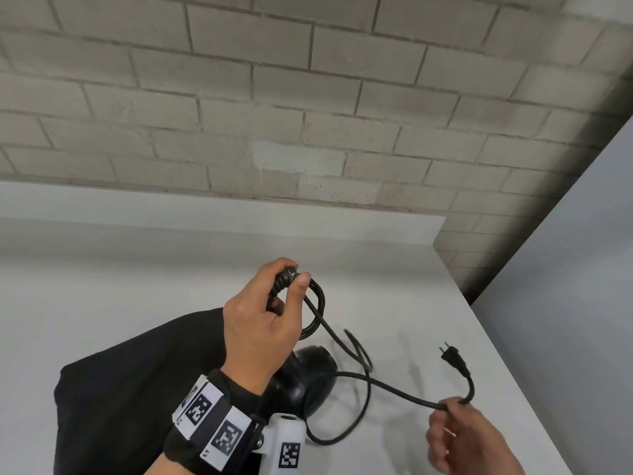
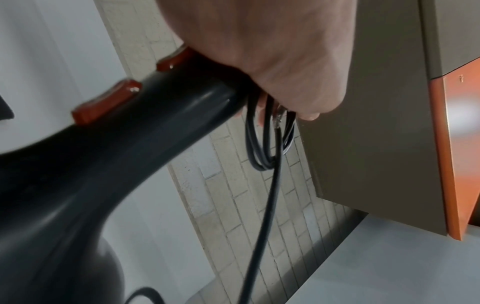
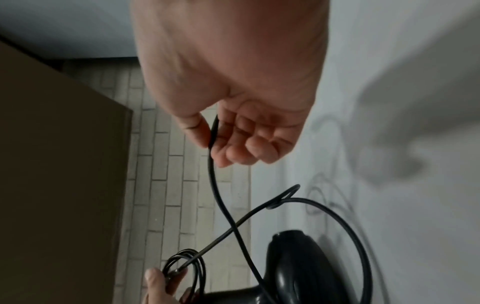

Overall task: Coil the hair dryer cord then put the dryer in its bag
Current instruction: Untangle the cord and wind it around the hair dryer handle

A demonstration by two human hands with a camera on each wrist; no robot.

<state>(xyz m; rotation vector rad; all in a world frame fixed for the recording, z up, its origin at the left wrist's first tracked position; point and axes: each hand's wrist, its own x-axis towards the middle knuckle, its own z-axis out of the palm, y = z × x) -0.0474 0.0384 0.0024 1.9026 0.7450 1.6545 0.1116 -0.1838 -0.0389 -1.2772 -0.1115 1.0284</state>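
Note:
My left hand (image 1: 270, 313) grips the handle of the black hair dryer (image 1: 308, 375) together with a few small loops of its black cord (image 1: 317, 313). The dryer handle (image 2: 161, 123) with orange-red switches (image 2: 106, 100) and the cord loops (image 2: 262, 144) show in the left wrist view. My right hand (image 1: 459, 430) pinches the cord (image 3: 215, 185) between thumb and fingers a short way before the plug (image 1: 454, 358), which sticks up past the hand. The slack cord hangs in one big loop above the table. The black bag (image 1: 137, 382) lies flat under my left forearm.
Everything sits on a white table (image 1: 137, 269) against a pale brick wall (image 1: 308, 97). The table's right edge runs diagonally at the right, with a grey panel (image 1: 582, 269) beyond it. A brown cabinet with an orange edge (image 2: 389, 123) shows in the left wrist view.

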